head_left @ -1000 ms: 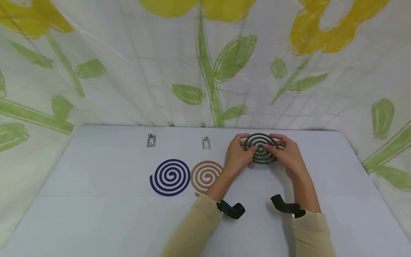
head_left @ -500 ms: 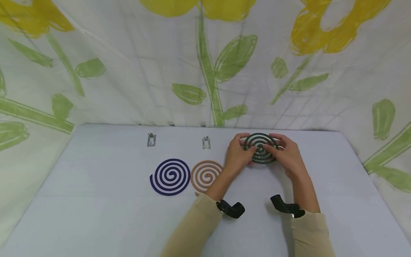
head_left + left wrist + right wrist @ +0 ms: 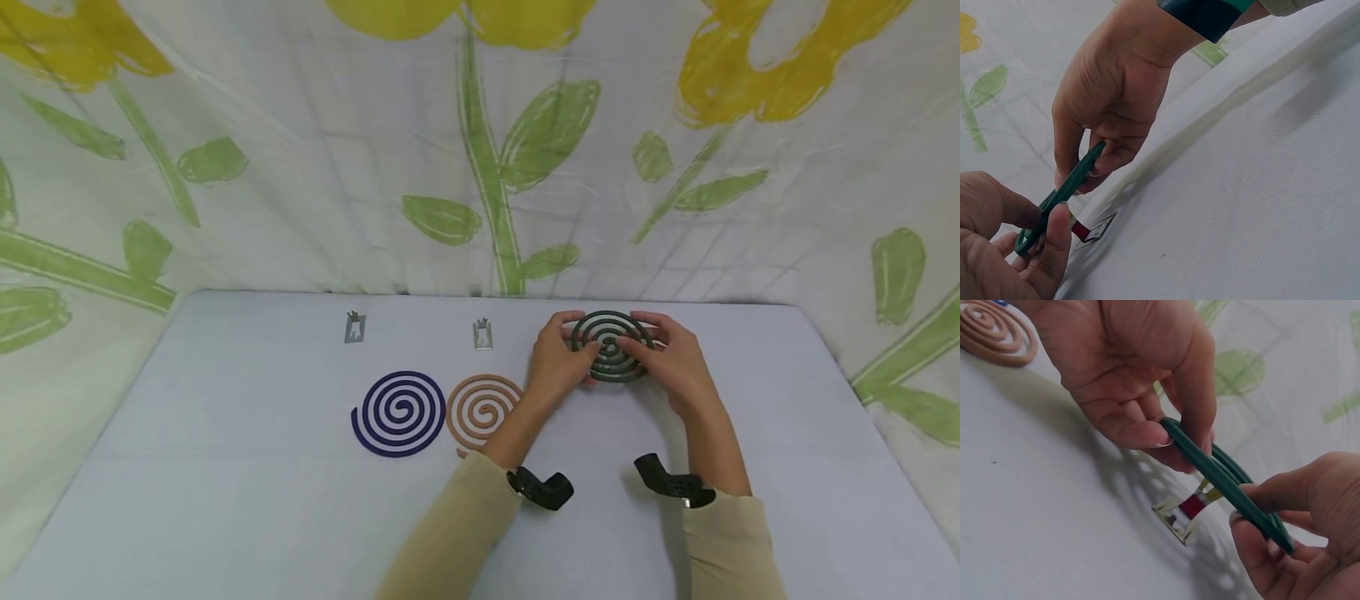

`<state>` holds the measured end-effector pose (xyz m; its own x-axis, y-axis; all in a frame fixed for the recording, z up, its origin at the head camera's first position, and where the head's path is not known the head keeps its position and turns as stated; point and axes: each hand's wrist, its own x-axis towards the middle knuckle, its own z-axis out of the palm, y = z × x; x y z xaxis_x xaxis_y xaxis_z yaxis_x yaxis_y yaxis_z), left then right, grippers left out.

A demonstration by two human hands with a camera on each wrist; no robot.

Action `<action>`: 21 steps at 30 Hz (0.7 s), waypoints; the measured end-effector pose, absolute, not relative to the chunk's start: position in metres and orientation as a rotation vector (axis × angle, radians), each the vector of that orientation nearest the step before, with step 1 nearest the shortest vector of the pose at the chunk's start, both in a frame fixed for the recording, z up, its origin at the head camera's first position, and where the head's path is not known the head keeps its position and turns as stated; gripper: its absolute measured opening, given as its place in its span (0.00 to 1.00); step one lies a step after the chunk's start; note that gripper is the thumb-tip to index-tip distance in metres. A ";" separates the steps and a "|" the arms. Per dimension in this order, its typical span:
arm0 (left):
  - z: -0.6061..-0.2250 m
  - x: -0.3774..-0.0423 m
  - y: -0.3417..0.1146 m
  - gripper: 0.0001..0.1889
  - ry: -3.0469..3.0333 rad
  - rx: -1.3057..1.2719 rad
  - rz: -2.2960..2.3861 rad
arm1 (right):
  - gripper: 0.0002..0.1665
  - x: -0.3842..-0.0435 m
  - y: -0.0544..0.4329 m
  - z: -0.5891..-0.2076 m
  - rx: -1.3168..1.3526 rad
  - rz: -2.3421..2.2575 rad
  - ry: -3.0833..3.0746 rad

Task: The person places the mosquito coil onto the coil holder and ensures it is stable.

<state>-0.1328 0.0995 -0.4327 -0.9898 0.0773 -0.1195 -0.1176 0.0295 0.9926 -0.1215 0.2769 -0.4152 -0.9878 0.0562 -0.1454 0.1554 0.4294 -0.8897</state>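
My left hand (image 3: 557, 360) and right hand (image 3: 678, 362) grip a dark green mosquito coil (image 3: 613, 372) from both sides, thumbs near its centre and fingers at the outer edge. It is raised off the table and tilted. Under it in the right wrist view stands a small metal coil stand (image 3: 1179, 528), its base on the table and its upright, partly red, reaching up toward the coil. Whether the upright's tip meets the coil's centre cannot be told. The left wrist view shows the green coil (image 3: 1063, 192) nearly edge-on between the hands.
A dark blue coil (image 3: 400, 450) and an orange coil (image 3: 486, 379) lie flat side by side on the white table (image 3: 225, 500). The left forearm partly covers the orange one. Two metal stands, one left (image 3: 355, 333) and one middle (image 3: 482, 340), are near the back edge before a flowered curtain (image 3: 337, 167).
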 end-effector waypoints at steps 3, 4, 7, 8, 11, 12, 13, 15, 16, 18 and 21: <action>-0.432 -0.133 0.100 0.27 2.148 -0.037 2.099 | 0.37 -0.122 0.278 -0.415 0.191 -1.620 2.579; -0.432 -0.133 0.101 0.27 2.148 -0.035 2.096 | 0.37 -0.122 0.278 -0.415 0.191 -1.617 2.582; -0.432 -0.133 0.101 0.27 2.157 -0.027 2.088 | 0.37 -0.122 0.279 -0.415 0.195 -1.616 2.586; -0.432 -0.133 0.101 0.27 2.158 -0.024 2.088 | 0.37 -0.122 0.279 -0.415 0.194 -1.614 2.587; -0.433 -0.133 0.101 0.27 2.163 -0.016 2.089 | 0.37 -0.122 0.279 -0.416 0.195 -1.617 2.588; -0.433 -0.133 0.101 0.27 2.167 -0.016 2.087 | 0.37 -0.122 0.279 -0.416 0.196 -1.614 2.589; -0.433 -0.133 0.101 0.27 2.167 -0.017 2.089 | 0.37 -0.122 0.279 -0.416 0.197 -1.614 2.588; -0.435 -0.132 0.101 0.27 2.171 -0.018 2.087 | 0.37 -0.121 0.279 -0.417 0.199 -1.615 2.582; -0.435 -0.132 0.101 0.27 2.173 -0.019 2.086 | 0.36 -0.121 0.278 -0.417 0.201 -1.616 2.578; -0.436 -0.132 0.100 0.27 2.169 -0.018 2.093 | 0.36 -0.121 0.277 -0.417 0.205 -1.614 2.573; -0.438 -0.133 0.100 0.27 2.175 -0.013 2.101 | 0.36 -0.121 0.277 -0.417 0.201 -1.617 2.571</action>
<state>-0.1325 0.0996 -0.4376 -0.9931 0.0754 -0.0901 -0.0874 0.0376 0.9955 -0.1212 0.2766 -0.4173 -0.9865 0.0592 -0.1524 0.1630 0.4282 -0.8889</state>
